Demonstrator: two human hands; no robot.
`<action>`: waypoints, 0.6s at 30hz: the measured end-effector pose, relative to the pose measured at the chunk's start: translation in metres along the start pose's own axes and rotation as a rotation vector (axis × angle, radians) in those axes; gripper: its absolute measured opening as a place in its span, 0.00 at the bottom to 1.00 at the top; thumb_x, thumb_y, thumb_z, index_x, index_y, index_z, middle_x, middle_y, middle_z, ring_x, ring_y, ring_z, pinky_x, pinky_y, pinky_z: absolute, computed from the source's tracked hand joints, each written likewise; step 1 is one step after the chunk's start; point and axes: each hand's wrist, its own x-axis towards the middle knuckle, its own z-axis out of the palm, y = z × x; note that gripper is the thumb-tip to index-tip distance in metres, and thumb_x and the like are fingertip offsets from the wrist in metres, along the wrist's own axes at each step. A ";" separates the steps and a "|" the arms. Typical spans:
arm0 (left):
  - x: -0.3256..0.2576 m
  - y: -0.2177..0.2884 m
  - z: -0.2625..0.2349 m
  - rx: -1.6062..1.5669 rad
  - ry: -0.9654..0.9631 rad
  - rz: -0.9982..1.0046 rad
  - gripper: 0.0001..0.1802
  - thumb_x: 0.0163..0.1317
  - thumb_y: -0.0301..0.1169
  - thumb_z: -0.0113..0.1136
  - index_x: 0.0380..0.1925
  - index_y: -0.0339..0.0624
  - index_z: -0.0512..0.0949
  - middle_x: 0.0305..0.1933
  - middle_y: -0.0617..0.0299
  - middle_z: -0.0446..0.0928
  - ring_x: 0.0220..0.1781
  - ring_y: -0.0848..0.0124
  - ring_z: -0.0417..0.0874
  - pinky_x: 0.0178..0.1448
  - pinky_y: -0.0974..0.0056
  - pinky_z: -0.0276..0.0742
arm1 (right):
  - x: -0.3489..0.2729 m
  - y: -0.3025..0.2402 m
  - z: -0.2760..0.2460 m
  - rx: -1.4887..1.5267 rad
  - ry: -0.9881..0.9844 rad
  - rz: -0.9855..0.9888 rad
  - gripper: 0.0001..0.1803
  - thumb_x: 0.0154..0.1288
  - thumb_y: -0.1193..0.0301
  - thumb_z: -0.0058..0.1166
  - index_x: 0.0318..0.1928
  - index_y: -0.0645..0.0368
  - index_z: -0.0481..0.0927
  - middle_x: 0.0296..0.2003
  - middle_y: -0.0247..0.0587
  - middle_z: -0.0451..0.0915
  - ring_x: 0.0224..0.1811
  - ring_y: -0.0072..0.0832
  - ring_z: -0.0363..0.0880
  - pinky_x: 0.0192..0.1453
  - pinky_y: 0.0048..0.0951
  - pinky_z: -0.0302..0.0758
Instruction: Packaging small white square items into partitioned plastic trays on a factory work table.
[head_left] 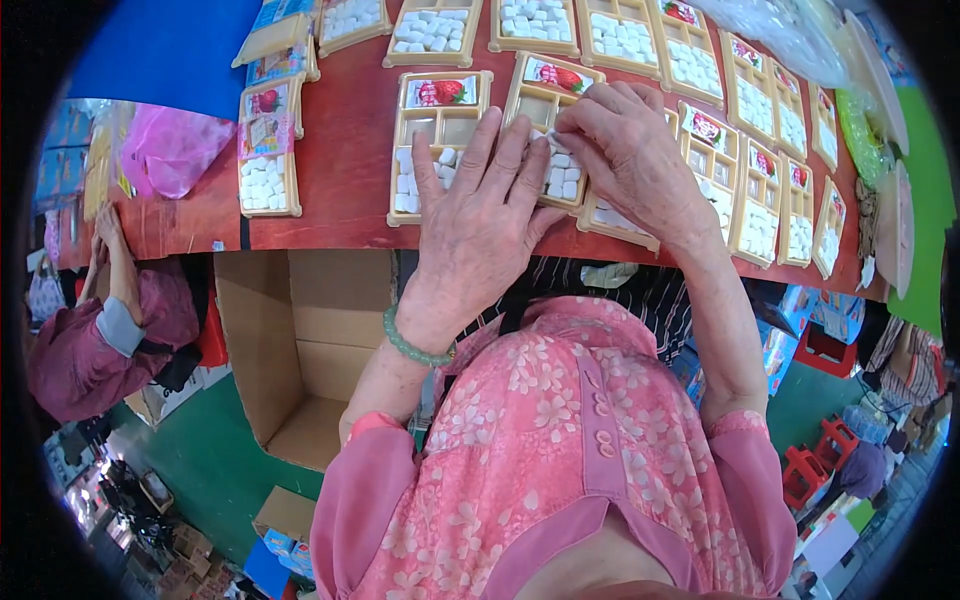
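Two cream plastic trays lie under my hands, the left tray (pixel 399 130) and the middle tray (pixel 515 92). Each has small compartments, a strawberry-printed packet (pixel 555 76) at its far end and small white cube-like pieces (pixel 565 178) in its near part. My left hand (pixel 478 220) lies across both trays with its fingers stretched out and apart, a green bead bracelet on its wrist. Over the right edge of the middle tray, my right hand (pixel 640 165) has its thumb and fingers pinched together. Whatever is between those fingertips is hidden.
Several more filled trays (pixel 692 68) stand in rows on the red table (pixel 340 130). Trays are stacked at the left beside a pink plastic bag (pixel 175 150). An open cardboard box (pixel 300 340) sits below the table edge. Another person's hands (pixel 110 235) rest at the far left.
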 end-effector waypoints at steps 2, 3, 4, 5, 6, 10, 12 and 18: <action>-0.001 0.000 0.002 -0.005 0.014 0.003 0.31 0.60 0.45 0.65 0.61 0.43 0.76 0.72 0.60 0.69 0.78 0.61 0.61 0.77 0.29 0.35 | -0.001 -0.001 0.000 0.011 0.001 0.015 0.05 0.65 0.73 0.59 0.39 0.60 0.79 0.36 0.41 0.78 0.45 0.40 0.77 0.58 0.42 0.69; -0.001 0.000 0.003 -0.007 0.027 0.007 0.30 0.60 0.45 0.65 0.60 0.43 0.77 0.71 0.60 0.69 0.78 0.61 0.61 0.77 0.30 0.35 | -0.001 -0.001 0.000 0.010 0.000 0.017 0.05 0.65 0.73 0.59 0.39 0.60 0.79 0.36 0.41 0.78 0.45 0.40 0.77 0.58 0.42 0.69; -0.001 0.000 0.003 -0.009 0.026 0.007 0.30 0.60 0.45 0.65 0.60 0.43 0.77 0.71 0.60 0.69 0.78 0.61 0.61 0.77 0.30 0.35 | -0.002 -0.001 0.001 0.025 0.001 0.035 0.05 0.66 0.72 0.59 0.39 0.60 0.79 0.36 0.41 0.78 0.45 0.40 0.77 0.57 0.42 0.69; -0.001 0.001 0.002 -0.007 0.021 0.004 0.30 0.60 0.45 0.65 0.59 0.43 0.77 0.71 0.60 0.69 0.78 0.61 0.61 0.78 0.30 0.34 | -0.001 -0.001 0.001 0.040 0.003 0.051 0.05 0.67 0.72 0.58 0.39 0.60 0.79 0.36 0.42 0.78 0.45 0.40 0.77 0.57 0.41 0.69; 0.000 0.001 0.001 -0.007 0.017 0.001 0.29 0.60 0.45 0.65 0.59 0.43 0.77 0.71 0.61 0.69 0.78 0.61 0.61 0.78 0.30 0.34 | -0.001 -0.001 0.002 0.041 0.002 0.050 0.05 0.67 0.72 0.58 0.39 0.60 0.79 0.36 0.42 0.78 0.45 0.40 0.77 0.57 0.41 0.69; -0.001 -0.002 0.003 -0.018 0.034 0.002 0.29 0.60 0.45 0.66 0.59 0.44 0.78 0.71 0.61 0.69 0.78 0.60 0.61 0.78 0.30 0.35 | 0.001 -0.001 0.003 0.025 0.005 0.054 0.06 0.67 0.72 0.57 0.39 0.61 0.77 0.36 0.43 0.77 0.44 0.42 0.77 0.55 0.42 0.69; -0.001 -0.001 0.003 -0.028 0.034 0.009 0.29 0.60 0.44 0.66 0.58 0.44 0.78 0.71 0.60 0.69 0.78 0.59 0.62 0.77 0.30 0.37 | 0.001 -0.001 0.003 0.034 0.007 0.063 0.06 0.67 0.72 0.57 0.39 0.61 0.77 0.36 0.44 0.77 0.44 0.43 0.77 0.55 0.42 0.70; 0.000 -0.001 0.003 -0.031 0.034 0.009 0.29 0.60 0.44 0.66 0.58 0.43 0.78 0.70 0.59 0.70 0.77 0.59 0.63 0.77 0.31 0.38 | 0.003 -0.001 -0.001 0.099 0.013 0.111 0.05 0.67 0.73 0.57 0.39 0.60 0.77 0.36 0.45 0.77 0.43 0.44 0.78 0.55 0.43 0.69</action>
